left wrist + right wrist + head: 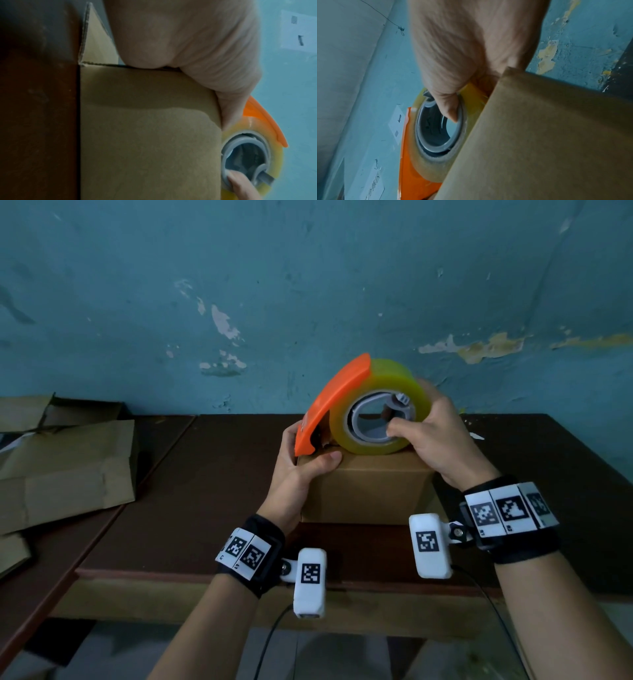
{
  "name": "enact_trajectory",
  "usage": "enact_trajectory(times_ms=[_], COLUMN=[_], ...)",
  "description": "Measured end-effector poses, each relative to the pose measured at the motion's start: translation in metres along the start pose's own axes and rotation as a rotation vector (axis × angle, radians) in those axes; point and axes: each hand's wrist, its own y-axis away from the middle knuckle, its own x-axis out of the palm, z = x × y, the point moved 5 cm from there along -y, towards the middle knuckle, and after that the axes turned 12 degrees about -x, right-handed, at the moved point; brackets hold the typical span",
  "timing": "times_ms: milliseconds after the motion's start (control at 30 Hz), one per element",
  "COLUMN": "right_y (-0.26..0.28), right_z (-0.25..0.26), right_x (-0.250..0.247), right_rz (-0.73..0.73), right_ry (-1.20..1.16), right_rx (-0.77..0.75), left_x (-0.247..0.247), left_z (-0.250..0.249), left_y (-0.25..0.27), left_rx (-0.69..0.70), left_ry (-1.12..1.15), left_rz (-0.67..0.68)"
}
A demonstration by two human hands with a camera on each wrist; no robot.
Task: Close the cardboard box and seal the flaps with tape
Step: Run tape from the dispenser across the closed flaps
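Note:
A small brown cardboard box (366, 491) stands on the dark wooden table (205, 491), its top flaps down. On its top sits a tape dispenser (363, 409) with an orange guard and a yellowish clear roll. My right hand (435, 436) grips the roll, thumb hooked into its grey core (436, 129). My left hand (305, 470) clasps the box's top left corner (214, 94), thumb lying on the top edge just under the orange guard's tip. The box top under the dispenser is hidden.
Flattened cardboard sheets (65, 467) lie on the left part of the table. A peeling blue wall (308, 285) rises right behind the table. The table's front edge (239, 575) runs just beyond my wrists.

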Motion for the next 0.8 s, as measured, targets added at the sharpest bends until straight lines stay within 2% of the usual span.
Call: enact_trajectory(times_ms=[800], right_y=[0.002], right_z=[0.009], right_x=[-0.025], right_rz=[0.028], right_ry=[0.114], right_rx=[0.052], left_x=[0.001], left_z=[-0.002], left_y=[0.002], left_rx=[0.005], left_ry=[0.036], left_rz=[0.018])
